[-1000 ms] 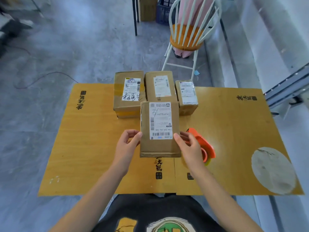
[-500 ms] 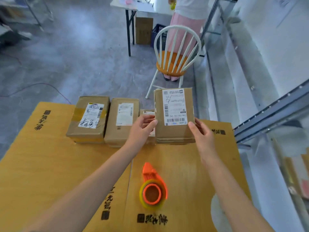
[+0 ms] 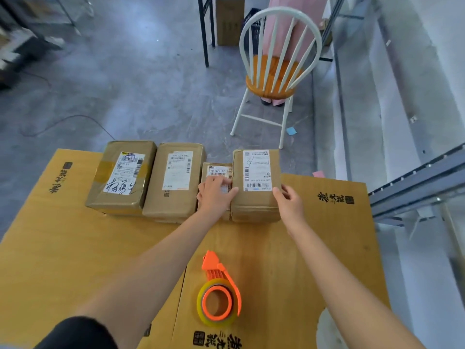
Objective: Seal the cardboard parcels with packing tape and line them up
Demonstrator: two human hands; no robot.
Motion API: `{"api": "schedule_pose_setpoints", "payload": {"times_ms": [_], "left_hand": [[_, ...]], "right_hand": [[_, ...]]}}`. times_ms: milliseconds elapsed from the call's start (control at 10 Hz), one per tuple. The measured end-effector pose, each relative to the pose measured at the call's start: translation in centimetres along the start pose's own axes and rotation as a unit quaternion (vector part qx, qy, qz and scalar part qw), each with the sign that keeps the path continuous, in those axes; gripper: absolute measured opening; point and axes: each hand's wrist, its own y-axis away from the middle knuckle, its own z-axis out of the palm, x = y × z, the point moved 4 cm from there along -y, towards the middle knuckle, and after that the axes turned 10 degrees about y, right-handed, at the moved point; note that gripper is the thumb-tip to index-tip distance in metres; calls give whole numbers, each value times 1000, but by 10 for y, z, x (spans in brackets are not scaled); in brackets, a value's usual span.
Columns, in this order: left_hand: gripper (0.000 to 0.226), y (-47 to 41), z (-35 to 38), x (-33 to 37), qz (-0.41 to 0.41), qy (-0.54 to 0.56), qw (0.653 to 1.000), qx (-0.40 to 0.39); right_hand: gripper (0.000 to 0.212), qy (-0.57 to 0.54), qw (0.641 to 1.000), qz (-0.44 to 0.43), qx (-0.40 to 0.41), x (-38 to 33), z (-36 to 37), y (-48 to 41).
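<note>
Four brown cardboard parcels with white labels stand in a row at the table's far edge. From the left they are a wide taped parcel (image 3: 120,177), a second parcel (image 3: 176,182), a small low parcel (image 3: 216,168) and a taller parcel (image 3: 255,205). The taller parcel rests on the table (image 3: 314,248), tight against the small one. My left hand (image 3: 216,197) lies on the small parcel with its thumb against the taller parcel's left side. My right hand (image 3: 289,200) holds the taller parcel's right near corner with bent fingers. An orange tape dispenser (image 3: 219,298) lies near me.
Beyond the table's far edge stands a white spindle chair (image 3: 274,79) with an orange seat. Behind it is a person in pink clothing (image 3: 289,21). A metal rail (image 3: 415,182) runs along the right side. The floor is grey concrete.
Both hands carried the taller parcel from in front of me to the row's right end and set it down beside the small parcel. The tape dispenser stayed on the table.
</note>
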Motion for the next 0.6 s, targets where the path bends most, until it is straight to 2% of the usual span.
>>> {"api": "schedule_pose_setpoints", "payload": {"times_ms": [200,300,400,500,600], "left_hand": [[38,3,1,-8,38,-6,999,-5],[38,2,-3,-4,46,-20,998,-27],[36,7,-11,6,66,-35,994,-75],[39,20,-17,10,94,-72,983,-141],[44,38,-30,9,135,-103,972,-162]], "right_hand": [[51,86,996,8,-30,27,14,-8],[55,176,983,-26,-46,27,13,-9],[61,287,956,-24,-49,15,6,2],[60,380,922,-67,43,-8,2,26],[49,395,905,-150,58,-39,20,58]]}}
